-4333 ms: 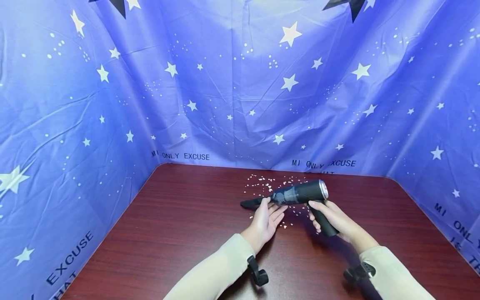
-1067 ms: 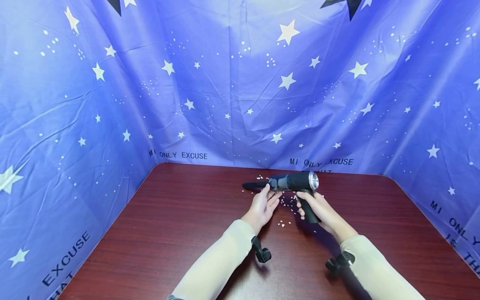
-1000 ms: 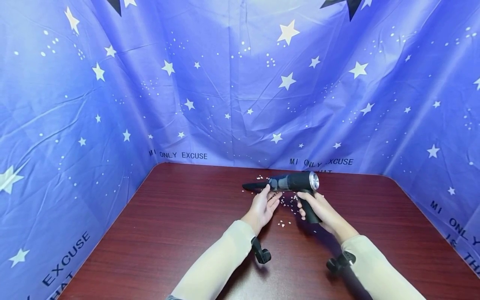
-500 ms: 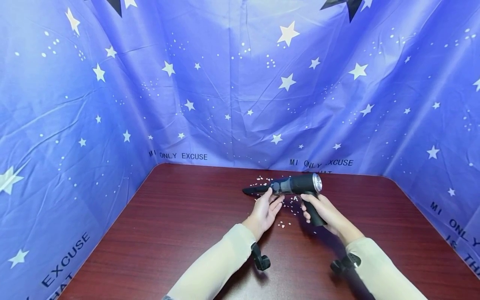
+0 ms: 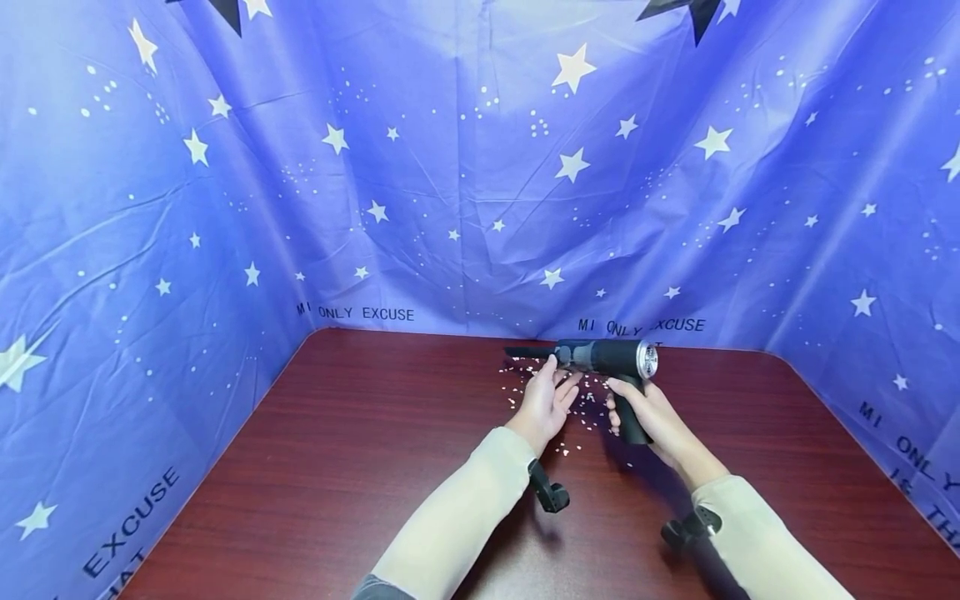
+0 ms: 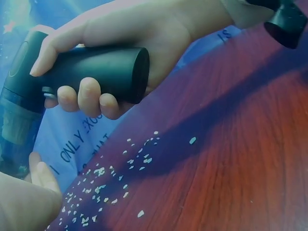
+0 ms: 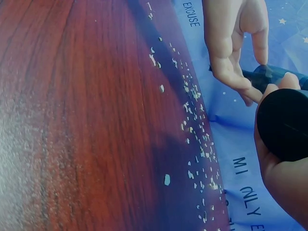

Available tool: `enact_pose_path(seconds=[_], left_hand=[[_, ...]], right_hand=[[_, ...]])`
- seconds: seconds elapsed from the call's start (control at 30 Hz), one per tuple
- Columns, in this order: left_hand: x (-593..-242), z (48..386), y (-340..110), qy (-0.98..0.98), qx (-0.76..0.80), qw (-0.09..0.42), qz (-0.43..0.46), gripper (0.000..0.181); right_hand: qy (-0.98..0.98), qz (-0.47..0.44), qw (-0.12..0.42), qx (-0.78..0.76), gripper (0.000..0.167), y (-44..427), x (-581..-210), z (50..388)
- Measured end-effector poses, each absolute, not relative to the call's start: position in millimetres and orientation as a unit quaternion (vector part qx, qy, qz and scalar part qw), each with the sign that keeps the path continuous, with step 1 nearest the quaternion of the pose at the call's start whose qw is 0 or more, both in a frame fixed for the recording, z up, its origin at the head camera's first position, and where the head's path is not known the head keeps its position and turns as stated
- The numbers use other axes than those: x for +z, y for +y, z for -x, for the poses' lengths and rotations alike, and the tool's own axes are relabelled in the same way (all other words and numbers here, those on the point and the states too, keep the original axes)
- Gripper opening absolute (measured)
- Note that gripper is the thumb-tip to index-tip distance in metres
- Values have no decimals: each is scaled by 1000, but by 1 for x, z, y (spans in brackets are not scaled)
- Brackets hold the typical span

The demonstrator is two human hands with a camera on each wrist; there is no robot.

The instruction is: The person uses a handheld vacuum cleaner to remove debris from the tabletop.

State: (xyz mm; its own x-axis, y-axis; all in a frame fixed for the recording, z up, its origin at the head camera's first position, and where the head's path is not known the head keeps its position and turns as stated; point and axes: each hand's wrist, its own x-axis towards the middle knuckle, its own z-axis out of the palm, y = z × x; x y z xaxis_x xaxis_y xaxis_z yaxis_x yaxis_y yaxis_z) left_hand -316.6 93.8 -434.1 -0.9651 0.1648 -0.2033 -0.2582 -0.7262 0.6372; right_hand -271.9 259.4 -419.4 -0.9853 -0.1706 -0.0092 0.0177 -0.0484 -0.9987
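Room aplenty lower left on the dark-red tabletop (image 5: 322, 475)! Black handheld vacuum (image 5: 611, 357) right of centre, crowding the back edge; right hand (image 5: 662, 418) curled round its handle (image 5: 633, 425), left hand (image 5: 543, 404) supporting the front, fingers loosely straight. Cleanup looks under way; next probably calls for the nozzle (image 5: 527, 352) down at those white scraps (image 5: 590, 397).

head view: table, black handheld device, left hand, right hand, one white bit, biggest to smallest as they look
1. Table
2. Black handheld device
3. Left hand and right hand: too alike to rank
4. One white bit
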Motion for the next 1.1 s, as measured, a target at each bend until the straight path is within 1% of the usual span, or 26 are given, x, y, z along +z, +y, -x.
enact_pose_path(seconds=[0.17,0.5,0.67,0.97,1.1], left_hand=[[-432,322,99,361,922,115,76,45],[-433,332,107,406,903,109,92,45],[-435,335,109,422,894,109,100,45],[-441,334,106,436,888,114,95,46],[-443,333,105,434,889,115,93,46]], right_hand=[[690,59,56,-720,25,259,-420,272],[708,58,36,-703,34,253,-424,271],[709,57,39,-702,34,253,-427,271],[703,39,48,-708,41,251,-431,272],[700,38,52,-711,40,251,-431,271]])
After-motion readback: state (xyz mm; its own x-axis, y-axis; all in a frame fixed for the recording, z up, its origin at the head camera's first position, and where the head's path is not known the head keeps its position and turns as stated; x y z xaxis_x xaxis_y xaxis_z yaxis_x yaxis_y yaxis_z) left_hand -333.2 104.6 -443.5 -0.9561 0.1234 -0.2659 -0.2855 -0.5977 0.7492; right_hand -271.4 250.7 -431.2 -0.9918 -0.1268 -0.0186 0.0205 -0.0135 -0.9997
